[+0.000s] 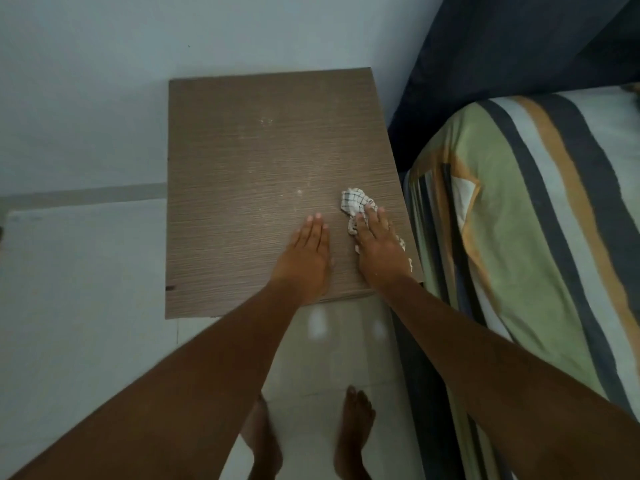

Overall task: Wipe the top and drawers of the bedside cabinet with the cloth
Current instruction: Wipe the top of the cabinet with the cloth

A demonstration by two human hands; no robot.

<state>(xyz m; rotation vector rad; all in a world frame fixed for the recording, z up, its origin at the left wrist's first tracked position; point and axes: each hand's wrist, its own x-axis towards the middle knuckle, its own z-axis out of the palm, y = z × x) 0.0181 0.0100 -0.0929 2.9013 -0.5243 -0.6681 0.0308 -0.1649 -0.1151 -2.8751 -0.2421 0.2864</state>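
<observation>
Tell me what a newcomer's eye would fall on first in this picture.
The wooden cabinet top fills the middle, and both hands lie on its near part. The right hand presses a checked cloth flat near the right edge, and the left hand lies flat beside it. At the right, close to the cabinet, stands a bed with a striped sheet.

The left arm (194, 375) and right arm (502, 368) reach forward, nearly straight; the left grip (308, 258) lies flat, palm down, fingers straight and together; the right grip (379, 247), just beside it, is also palm down, fingers extended; two bare feet (353, 434) stand below.
</observation>
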